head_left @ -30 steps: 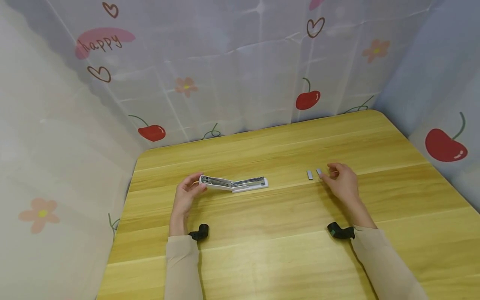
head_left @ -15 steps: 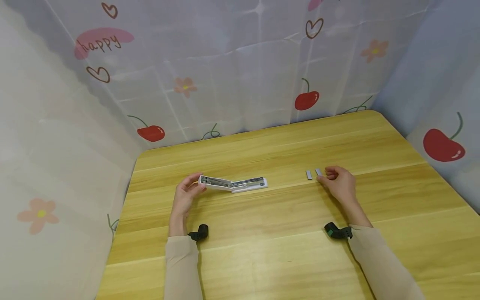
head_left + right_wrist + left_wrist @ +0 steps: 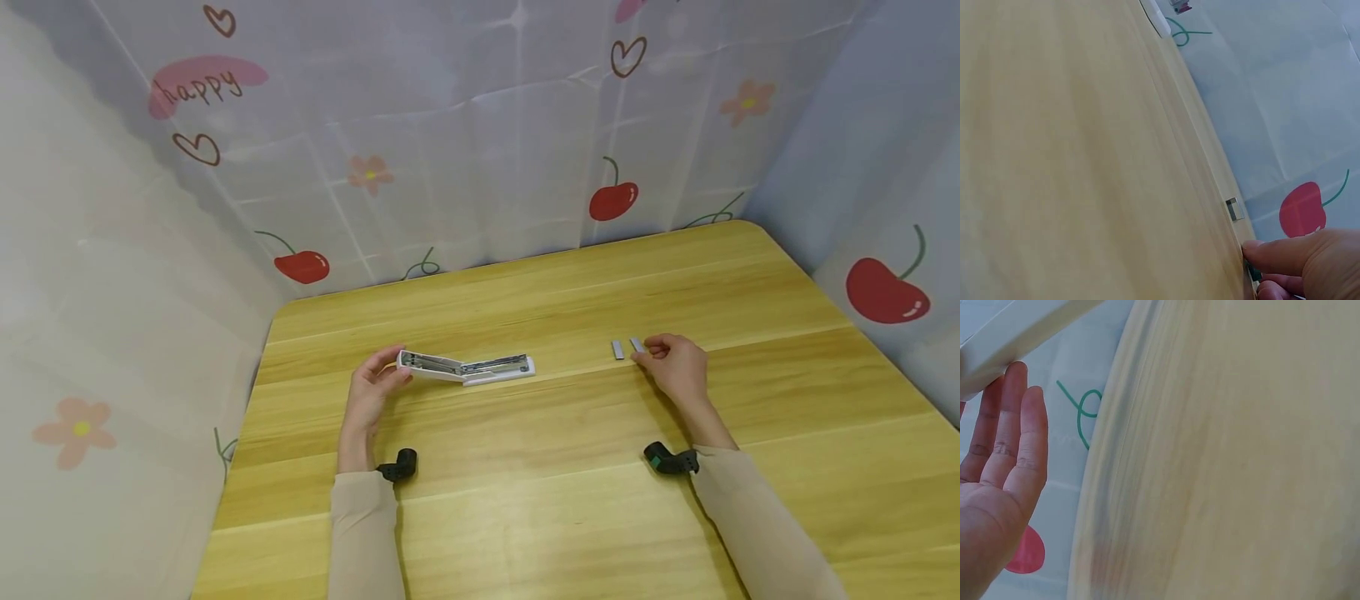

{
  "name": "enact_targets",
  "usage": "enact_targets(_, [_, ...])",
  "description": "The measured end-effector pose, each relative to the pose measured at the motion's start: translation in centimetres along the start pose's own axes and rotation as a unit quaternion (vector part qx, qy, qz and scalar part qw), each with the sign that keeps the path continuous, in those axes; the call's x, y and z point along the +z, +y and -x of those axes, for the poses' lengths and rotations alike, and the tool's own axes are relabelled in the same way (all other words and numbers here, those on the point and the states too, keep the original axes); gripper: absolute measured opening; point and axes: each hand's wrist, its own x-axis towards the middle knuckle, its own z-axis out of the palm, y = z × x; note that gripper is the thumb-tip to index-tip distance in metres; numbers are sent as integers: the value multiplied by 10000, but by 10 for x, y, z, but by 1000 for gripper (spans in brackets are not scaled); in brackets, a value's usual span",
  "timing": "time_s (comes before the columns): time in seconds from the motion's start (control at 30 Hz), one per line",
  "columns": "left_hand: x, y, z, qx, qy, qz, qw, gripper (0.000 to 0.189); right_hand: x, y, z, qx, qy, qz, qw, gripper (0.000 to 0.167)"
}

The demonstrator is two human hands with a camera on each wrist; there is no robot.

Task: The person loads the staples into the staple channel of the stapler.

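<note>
A white stapler (image 3: 501, 372) lies hinged wide apart on the table, its metal staple channel showing. My left hand (image 3: 368, 390) holds the raised end of its top half between thumb and fingers; in the left wrist view the fingertips touch the white casing (image 3: 1029, 337). Two short grey strips of staples lie to the right of the stapler. The thumb and curled forefinger of my right hand (image 3: 681, 371) pinch the right-hand strip (image 3: 637, 344), partly hiding it. The other strip (image 3: 618, 350) lies just left of it; the right wrist view shows this strip (image 3: 1235, 209) beyond the thumb.
The wooden table (image 3: 510, 483) ends at the back against a printed curtain (image 3: 480, 142) with cherries and flowers. Similar cloth hangs at both sides. Black wrist cameras (image 3: 406, 463) are worn at both sleeves.
My right hand has shifted slightly left, its thumb and forefinger closing in around the right-hand strip of staples. The left hand and the stapler stay where they were.
</note>
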Motion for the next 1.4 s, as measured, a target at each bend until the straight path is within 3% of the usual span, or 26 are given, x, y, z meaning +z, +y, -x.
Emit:
enact_targets(0.23, [1, 1, 1, -22, 74, 7, 10000, 34, -1, -2, -1, -133, 99, 87, 9998, 23])
enact_targets(0.47, [1, 1, 0, 18, 40, -43, 10000, 39, -1, -3, 0, -171, 162, 66, 9997, 18])
enact_targets(1.13, [2, 3, 1, -34, 94, -9, 9999, 34, -12, -15, 5, -31, 104, -153, 9998, 20])
enact_targets(1.4, [1, 2, 0, -7, 60, -41, 10000, 34, -13, -23, 5, -270, 277, -388, 9985, 19])
